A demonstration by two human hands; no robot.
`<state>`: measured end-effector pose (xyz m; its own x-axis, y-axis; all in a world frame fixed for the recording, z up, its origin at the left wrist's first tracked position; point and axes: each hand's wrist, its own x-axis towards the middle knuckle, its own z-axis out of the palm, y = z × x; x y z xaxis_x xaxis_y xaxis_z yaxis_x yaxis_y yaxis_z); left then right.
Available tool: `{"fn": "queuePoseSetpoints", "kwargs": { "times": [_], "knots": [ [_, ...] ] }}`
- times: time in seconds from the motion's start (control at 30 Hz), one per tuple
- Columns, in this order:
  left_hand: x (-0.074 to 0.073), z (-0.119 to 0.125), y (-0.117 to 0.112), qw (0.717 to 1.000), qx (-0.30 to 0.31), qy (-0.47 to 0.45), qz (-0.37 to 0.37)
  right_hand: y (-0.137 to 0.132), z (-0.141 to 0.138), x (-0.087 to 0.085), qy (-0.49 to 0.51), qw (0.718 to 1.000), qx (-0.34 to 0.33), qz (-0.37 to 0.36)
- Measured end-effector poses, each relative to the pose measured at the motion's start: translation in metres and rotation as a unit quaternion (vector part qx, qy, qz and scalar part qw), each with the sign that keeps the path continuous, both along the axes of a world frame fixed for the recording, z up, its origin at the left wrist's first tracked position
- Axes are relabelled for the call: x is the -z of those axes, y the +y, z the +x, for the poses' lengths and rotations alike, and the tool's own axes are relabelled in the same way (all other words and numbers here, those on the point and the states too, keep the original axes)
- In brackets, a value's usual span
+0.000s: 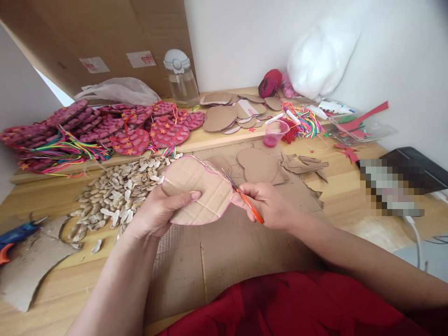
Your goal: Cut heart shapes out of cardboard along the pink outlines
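Observation:
My left hand grips a rounded cardboard cut-out with a pink outline, thumb lying on its face. My right hand is closed round orange-handled scissors, whose blades meet the cut-out's right edge. Both hands hover above a flat sheet of cardboard on the wooden table. More cardboard shapes lie just beyond the hands.
A heap of pale seed shells lies to the left. Red decorated hearts with coloured tassels fill the raised ledge, beside a water bottle, stacked cardboard shapes, a pink cup and thread. A blue glue gun sits far left.

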<state>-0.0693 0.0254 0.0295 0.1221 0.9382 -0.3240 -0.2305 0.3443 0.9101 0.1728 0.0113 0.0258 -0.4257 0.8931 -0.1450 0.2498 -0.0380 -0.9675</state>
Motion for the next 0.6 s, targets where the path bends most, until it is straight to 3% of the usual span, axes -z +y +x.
{"fn": "queuePoseSetpoints", "kwargs": {
  "times": [0.1,0.2,0.3,0.37,0.43,0.5,0.6],
  "knots": [
    [0.000,-0.001,-0.001,1.000,0.008,0.004,-0.004,-0.007,0.005,-0.001,0.027,0.999,0.004,-0.017],
    [-0.001,-0.001,-0.002,1.000,0.017,0.007,-0.002,-0.014,0.017,-0.006,-0.079,0.995,0.003,0.063],
    [-0.004,0.002,-0.005,1.000,0.008,0.019,0.002,-0.019,0.026,-0.013,-0.293,0.931,0.045,0.213],
    [-0.005,0.003,-0.006,1.000,0.000,0.031,0.004,-0.019,0.027,-0.018,-0.358,0.891,0.052,0.274],
    [-0.006,0.003,-0.007,0.999,0.000,0.038,0.007,-0.017,0.024,-0.021,-0.379,0.877,0.052,0.290],
    [-0.005,0.003,-0.008,0.999,0.003,0.042,0.007,-0.011,0.020,-0.025,-0.358,0.895,0.067,0.256],
    [-0.005,0.005,-0.008,0.999,0.012,0.047,0.002,0.002,0.013,-0.025,-0.205,0.967,0.097,0.114]
  ]
}}
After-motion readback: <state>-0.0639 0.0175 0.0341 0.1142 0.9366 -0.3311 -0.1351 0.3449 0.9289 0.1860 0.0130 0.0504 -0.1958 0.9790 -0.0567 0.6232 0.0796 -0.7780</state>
